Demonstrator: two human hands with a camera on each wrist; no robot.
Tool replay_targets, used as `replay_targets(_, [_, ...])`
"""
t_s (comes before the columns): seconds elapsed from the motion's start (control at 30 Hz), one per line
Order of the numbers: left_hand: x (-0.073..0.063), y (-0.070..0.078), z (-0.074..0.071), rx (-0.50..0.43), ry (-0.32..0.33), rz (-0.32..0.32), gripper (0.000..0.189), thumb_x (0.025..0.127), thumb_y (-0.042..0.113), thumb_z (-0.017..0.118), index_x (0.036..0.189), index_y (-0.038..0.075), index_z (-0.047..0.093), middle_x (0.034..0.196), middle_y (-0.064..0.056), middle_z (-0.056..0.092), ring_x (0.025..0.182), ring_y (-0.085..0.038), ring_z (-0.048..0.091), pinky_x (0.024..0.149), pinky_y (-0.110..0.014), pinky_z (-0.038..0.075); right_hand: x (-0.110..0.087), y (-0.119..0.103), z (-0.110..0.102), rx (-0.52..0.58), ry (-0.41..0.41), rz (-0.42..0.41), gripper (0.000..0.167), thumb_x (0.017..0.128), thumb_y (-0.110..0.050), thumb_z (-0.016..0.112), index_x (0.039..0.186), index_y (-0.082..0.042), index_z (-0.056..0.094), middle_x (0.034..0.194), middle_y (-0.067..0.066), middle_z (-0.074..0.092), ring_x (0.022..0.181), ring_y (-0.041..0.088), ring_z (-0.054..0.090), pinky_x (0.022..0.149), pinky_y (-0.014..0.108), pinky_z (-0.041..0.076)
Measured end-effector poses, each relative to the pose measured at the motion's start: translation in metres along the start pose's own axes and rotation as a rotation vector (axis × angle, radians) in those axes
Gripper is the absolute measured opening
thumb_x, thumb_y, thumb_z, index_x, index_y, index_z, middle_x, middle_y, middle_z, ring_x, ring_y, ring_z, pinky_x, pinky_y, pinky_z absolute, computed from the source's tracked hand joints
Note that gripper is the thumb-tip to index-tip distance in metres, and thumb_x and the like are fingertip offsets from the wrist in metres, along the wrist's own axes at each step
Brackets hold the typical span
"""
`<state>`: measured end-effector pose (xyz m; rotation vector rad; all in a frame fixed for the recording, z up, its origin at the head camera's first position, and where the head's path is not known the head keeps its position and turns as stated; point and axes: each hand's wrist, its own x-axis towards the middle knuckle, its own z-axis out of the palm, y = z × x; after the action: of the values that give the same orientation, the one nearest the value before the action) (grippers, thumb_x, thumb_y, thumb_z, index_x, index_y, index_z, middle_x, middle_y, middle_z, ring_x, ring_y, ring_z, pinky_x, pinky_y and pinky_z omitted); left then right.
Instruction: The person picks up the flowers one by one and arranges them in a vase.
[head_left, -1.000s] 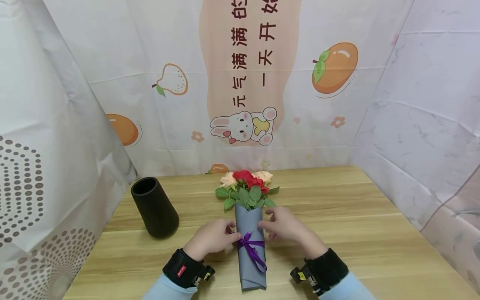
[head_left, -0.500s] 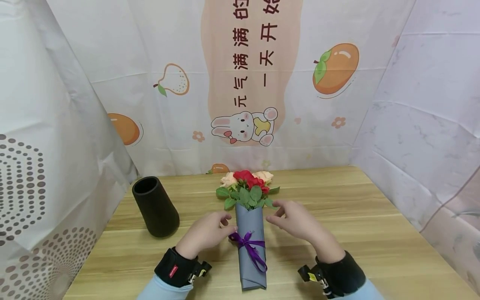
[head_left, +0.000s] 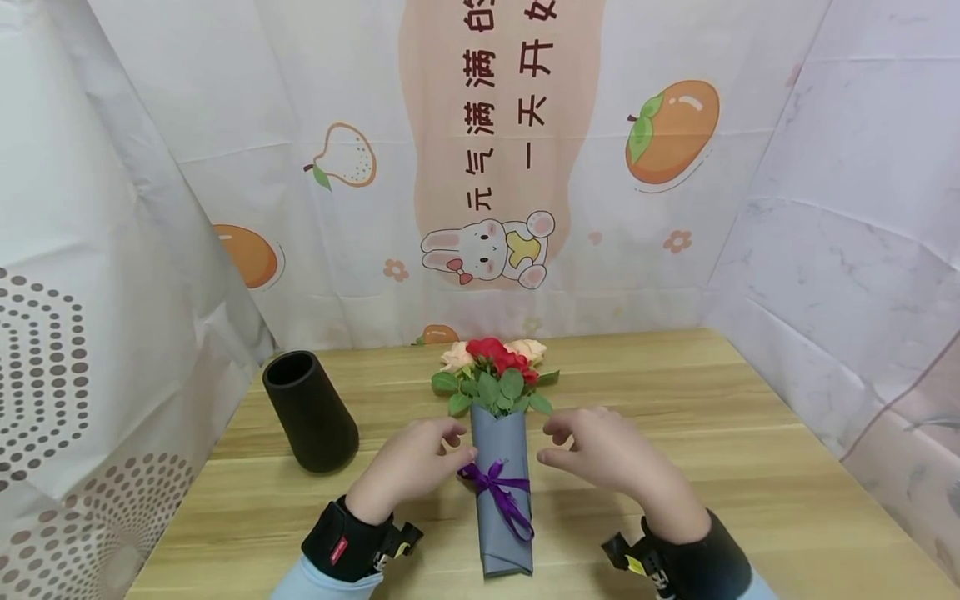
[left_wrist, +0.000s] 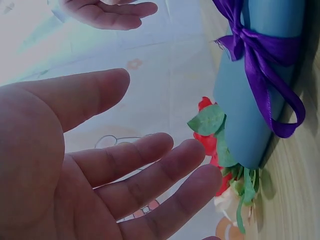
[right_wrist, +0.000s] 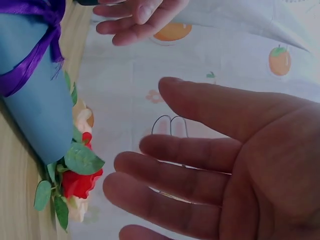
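Observation:
A bouquet of red and peach roses (head_left: 498,360) with green leaves lies on the table, wrapped in blue-grey paper (head_left: 495,429). A purple ribbon (head_left: 492,481) is tied in a bow around the wrapping. My left hand (head_left: 416,460) hovers just left of the bouquet, thumb and fingers apart and holding nothing. On the other side, my right hand (head_left: 607,450) is held off the paper, fingers loosely bent with nothing between them. Both wrist views show bare palms: left fingers (left_wrist: 165,182) and right fingers (right_wrist: 170,172) are spread, clear of the wrapping (right_wrist: 35,105).
A black tapered vase (head_left: 311,412) stands on the wooden table (head_left: 675,400), left of the bouquet. Behind the table hangs a printed white cloth (head_left: 345,250), with more cloth along both sides.
Both hands have let go of the bouquet's wrapping and drawn back, the right one farther to the right. The bouquet stays lying in the same place.

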<state>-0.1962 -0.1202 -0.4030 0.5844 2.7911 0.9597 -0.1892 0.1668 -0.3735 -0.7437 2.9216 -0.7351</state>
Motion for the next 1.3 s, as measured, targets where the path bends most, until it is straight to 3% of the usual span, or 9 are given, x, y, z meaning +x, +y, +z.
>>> replay_targets(0.17, [-0.001, 0.004, 0.000, 0.000, -0.002, 0.017, 0.042, 0.097, 0.043, 0.068, 0.122, 0.010, 0.072, 0.106, -0.002, 0.071, 0.089, -0.015, 0.065, 0.075, -0.037, 0.055, -0.003, -0.006, -0.001, -0.030, -0.029, -0.056, 0.025, 0.087, -0.036, 0.081, 0.102, -0.016, 0.076, 0.091, -0.008, 0.071, 0.078, 0.011, 0.067, 0.068, 0.032, 0.054])
replay_targets(0.5, [0.002, 0.005, 0.011, 0.024, -0.020, 0.056, 0.033, 0.095, 0.032, 0.072, 0.116, 0.006, 0.073, 0.097, 0.002, 0.069, 0.079, -0.010, 0.061, 0.067, -0.030, 0.051, 0.002, -0.014, 0.018, -0.068, -0.125, -0.048, 0.015, 0.087, -0.036, 0.081, 0.089, -0.021, 0.078, 0.080, -0.018, 0.065, 0.071, 0.002, 0.059, 0.065, 0.031, 0.051])
replay_targets(0.63, [0.005, 0.005, 0.016, 0.043, -0.023, 0.058, 0.035, 0.094, 0.033, 0.073, 0.115, 0.005, 0.073, 0.097, 0.002, 0.070, 0.081, -0.010, 0.061, 0.068, -0.030, 0.051, 0.005, -0.014, 0.025, -0.076, -0.143, -0.080, 0.021, 0.087, -0.033, 0.079, 0.072, -0.023, 0.068, 0.063, -0.017, 0.049, 0.058, 0.002, 0.045, 0.055, 0.026, 0.038])
replay_targets(0.73, [0.008, 0.004, 0.019, 0.060, -0.025, 0.055, 0.035, 0.094, 0.034, 0.074, 0.115, 0.005, 0.074, 0.096, 0.002, 0.070, 0.082, -0.010, 0.061, 0.069, -0.030, 0.052, 0.007, -0.014, 0.029, -0.087, -0.153, -0.086, 0.028, 0.086, -0.033, 0.079, 0.067, -0.023, 0.061, 0.057, -0.013, 0.040, 0.054, 0.005, 0.037, 0.052, 0.026, 0.029])
replay_targets(0.9, [0.012, 0.003, 0.023, 0.080, -0.031, 0.047, 0.037, 0.094, 0.035, 0.074, 0.116, 0.006, 0.074, 0.096, 0.002, 0.071, 0.084, -0.010, 0.062, 0.072, -0.031, 0.053, 0.011, -0.013, 0.038, -0.099, -0.158, -0.095, 0.019, 0.084, -0.036, 0.081, 0.074, -0.025, 0.069, 0.061, -0.014, 0.049, 0.057, 0.005, 0.044, 0.052, 0.027, 0.037])
replay_targets(1.07, [0.016, 0.005, 0.028, 0.092, -0.039, 0.041, 0.037, 0.094, 0.036, 0.073, 0.116, 0.006, 0.074, 0.096, 0.002, 0.070, 0.084, -0.010, 0.062, 0.072, -0.031, 0.052, 0.014, -0.011, 0.046, -0.090, -0.179, -0.112, 0.025, 0.084, -0.035, 0.080, 0.067, -0.026, 0.064, 0.058, -0.014, 0.048, 0.054, 0.004, 0.042, 0.049, 0.025, 0.033])
replay_targets(1.3, [0.019, 0.007, 0.035, 0.131, -0.055, 0.037, 0.030, 0.094, 0.034, 0.074, 0.108, 0.008, 0.075, 0.075, 0.006, 0.057, 0.066, -0.009, 0.052, 0.056, -0.027, 0.041, 0.015, -0.016, 0.052, -0.087, -0.218, -0.128, 0.024, 0.085, -0.035, 0.081, 0.067, -0.026, 0.067, 0.061, -0.016, 0.053, 0.056, 0.005, 0.048, 0.051, 0.026, 0.041])
